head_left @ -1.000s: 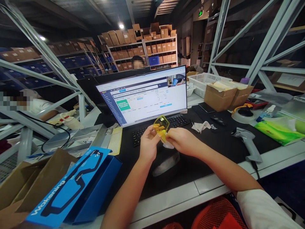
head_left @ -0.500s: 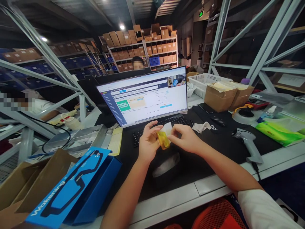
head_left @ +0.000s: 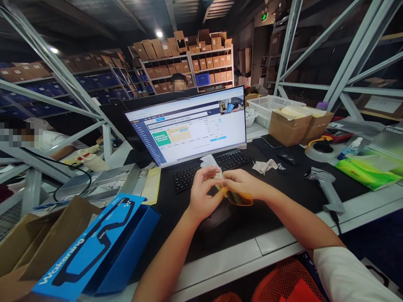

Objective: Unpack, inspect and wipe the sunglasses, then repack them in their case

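Observation:
Before the keyboard, my left hand (head_left: 204, 191) and my right hand (head_left: 244, 182) meet with fingertips close together. Between them is an amber, see-through lens (head_left: 242, 199); its curved end hangs below my right hand. A white tissue (head_left: 209, 161) pokes up above my left fingers, pinched near the lens. Both hands are closed, and fingers hide the spot where tissue and lens meet. The black desk mat (head_left: 195, 239) lies beneath. Left of my forearm sits a blue box (head_left: 126, 247) with a glasses outline on its lid, beside an opened cardboard box (head_left: 59, 235).
Behind my hands are a keyboard (head_left: 184, 178) and a monitor (head_left: 189, 138). To the right lie a crumpled cloth (head_left: 265, 166), a mouse (head_left: 287, 158), a barcode scanner (head_left: 327, 188) and a green tissue pack (head_left: 367, 174). Cardboard boxes (head_left: 288, 130) stand farther back. A person (head_left: 179, 84) is beyond the monitor.
My hands have come closer together. The amber lens has turned, its end now reaching right under my right hand, while the white tissue has shifted left, above my left fingers.

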A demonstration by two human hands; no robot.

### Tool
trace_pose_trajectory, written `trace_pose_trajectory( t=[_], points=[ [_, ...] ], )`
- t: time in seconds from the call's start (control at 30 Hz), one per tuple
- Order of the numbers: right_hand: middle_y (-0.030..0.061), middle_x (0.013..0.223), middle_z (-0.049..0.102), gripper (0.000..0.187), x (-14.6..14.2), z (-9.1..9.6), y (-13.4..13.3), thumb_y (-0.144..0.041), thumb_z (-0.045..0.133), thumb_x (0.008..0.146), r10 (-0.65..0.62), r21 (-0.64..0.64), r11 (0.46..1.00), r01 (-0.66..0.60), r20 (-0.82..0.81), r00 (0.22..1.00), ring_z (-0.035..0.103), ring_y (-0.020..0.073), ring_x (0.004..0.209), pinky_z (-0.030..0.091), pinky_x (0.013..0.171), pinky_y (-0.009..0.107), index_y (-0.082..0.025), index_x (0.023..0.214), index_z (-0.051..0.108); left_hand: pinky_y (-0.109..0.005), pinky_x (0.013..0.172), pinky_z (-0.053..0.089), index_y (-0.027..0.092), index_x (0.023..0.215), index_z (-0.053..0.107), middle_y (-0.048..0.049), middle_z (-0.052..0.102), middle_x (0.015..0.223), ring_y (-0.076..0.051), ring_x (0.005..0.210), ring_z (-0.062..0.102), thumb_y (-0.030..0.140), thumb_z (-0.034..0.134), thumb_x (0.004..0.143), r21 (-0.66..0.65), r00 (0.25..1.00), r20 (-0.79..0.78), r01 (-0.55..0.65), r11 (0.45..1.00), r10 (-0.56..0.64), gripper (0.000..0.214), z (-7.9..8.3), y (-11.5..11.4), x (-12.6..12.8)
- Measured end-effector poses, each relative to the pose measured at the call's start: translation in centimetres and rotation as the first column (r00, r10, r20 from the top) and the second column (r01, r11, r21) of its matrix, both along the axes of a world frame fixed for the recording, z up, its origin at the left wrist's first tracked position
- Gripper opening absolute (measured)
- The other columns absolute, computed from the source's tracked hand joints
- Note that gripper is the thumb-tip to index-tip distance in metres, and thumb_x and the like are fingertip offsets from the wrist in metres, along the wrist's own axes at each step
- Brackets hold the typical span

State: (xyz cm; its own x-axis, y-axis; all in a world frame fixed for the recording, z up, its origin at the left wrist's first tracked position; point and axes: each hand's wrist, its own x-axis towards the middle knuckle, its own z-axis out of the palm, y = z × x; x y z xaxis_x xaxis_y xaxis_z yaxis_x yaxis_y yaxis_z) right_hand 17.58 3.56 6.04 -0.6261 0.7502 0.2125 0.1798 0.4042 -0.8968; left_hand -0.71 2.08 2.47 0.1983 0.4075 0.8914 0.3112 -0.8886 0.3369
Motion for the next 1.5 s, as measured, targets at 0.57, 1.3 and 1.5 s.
trace_pose_trajectory(
  t=[0.57, 1.3, 1.5],
  points=[
    [-0.0011, 0.071, 0.057, 0.019, -0.3, 0.0, -0.9, -0.032, 0.064, 0.086, -0.139, 0.310, 0.945, 0.102, 0.098, 0.985, 0.049, 0.0129, 0.065, 0.034, 0.061, 0.027, -0.018, 0.076, 0.056, -0.034, 0.094, 0.055, 0.022, 0.101, 0.071, -0.0065, 0.059, 0.121, -0.021, 0.112, 0.064, 0.018, 0.082, 0.073, -0.358, 0.845, 0.514, 0.055, 0.932, 0.148, 0.031, -0.7, 1.4, -0.2],
    [-0.0011, 0.070, 0.055, 0.025, -1.1, -1.4, -0.1, -0.033, 0.050, 0.096, -0.175, 0.233, 0.950, 0.208, -0.154, 0.972, 0.051, 0.0132, 0.066, 0.039, 0.063, 0.026, -0.018, 0.076, 0.056, -0.039, 0.095, 0.055, 0.022, 0.113, 0.071, -0.0112, 0.065, 0.125, -0.028, 0.117, 0.064, 0.027, 0.085, 0.071, -0.528, 0.836, 0.548, 0.367, 0.765, -0.022, 0.045, -1.0, 1.9, -0.7],
    [0.0021, 0.082, 0.062, 0.016, 0.0, -0.8, 0.7, -0.035, 0.061, 0.090, -0.275, 0.217, 0.928, 0.302, -0.146, 0.950, 0.054, 0.0155, 0.072, 0.041, 0.065, 0.028, -0.018, 0.090, 0.061, -0.040, 0.090, 0.058, 0.022, 0.109, 0.067, -0.0123, 0.059, 0.137, -0.031, 0.121, 0.063, 0.026, 0.091, 0.062, -0.584, 0.778, 0.604, 0.580, 0.568, -0.174, 0.052, 0.0, 1.0, -0.5]
  ],
)
